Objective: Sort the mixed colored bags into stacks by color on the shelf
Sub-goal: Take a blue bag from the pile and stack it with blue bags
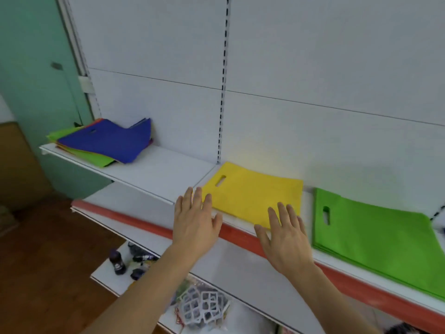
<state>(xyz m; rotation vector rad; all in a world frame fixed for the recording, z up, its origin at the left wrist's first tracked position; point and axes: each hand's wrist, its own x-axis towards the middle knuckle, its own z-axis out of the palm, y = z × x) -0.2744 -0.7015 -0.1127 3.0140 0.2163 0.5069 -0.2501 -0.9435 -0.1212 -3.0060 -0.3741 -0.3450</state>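
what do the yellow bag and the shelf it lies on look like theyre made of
Yellow bag: likely non-woven fabric, matte; it lies flat and thin, without gloss, with a die-cut handle slot. Shelf: probably painted sheet metal, smooth white; it is thin-edged and sits against a slotted upright, though the blur leaves this open. Its front strip looks like red plastic.

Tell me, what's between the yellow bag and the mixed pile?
Only bare white shelf between the yellow bag and the mixed pile, in the head view.

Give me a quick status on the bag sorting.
Left hand and right hand open, no grip. Yellow bag flat beside green stack. Mixed pile waiting far left. Nothing blocking.
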